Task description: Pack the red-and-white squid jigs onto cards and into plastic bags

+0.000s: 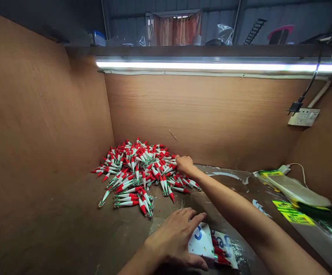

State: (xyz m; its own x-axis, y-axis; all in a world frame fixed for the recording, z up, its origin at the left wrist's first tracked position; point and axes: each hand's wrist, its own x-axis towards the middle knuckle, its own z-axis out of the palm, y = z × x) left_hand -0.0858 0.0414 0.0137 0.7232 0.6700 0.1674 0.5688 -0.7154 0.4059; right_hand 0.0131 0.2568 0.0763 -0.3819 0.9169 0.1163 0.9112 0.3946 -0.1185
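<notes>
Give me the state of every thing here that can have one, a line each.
left hand: open, palm down on the packet.
right hand: at the heap's edge, fingers curled, grip hidden.
packet: lying flat, partly under the left hand.
lures: loose in a heap on the bench.
tube light: lit.
plug: seemingly pushed into the wall socket.
plastic bags: stacked flat at the right.

Pile of lures [139, 172], far centre: red heads, white bodies, green-silver glinting tails
Near packet [204, 240]: white card, blue curved lettering, red-and-white pieces inside, silver sparkle at its right edge
Bags [293, 215] at right: yellow labels, green edging, dark print
Booth walls [200, 114]: orange-brown plywood, fine horizontal grain
Tabletop [68, 229]: dark brown, pale scuffs
Socket [303, 116]: white, black plug
Far curtain [176, 28]: rust-orange
</notes>
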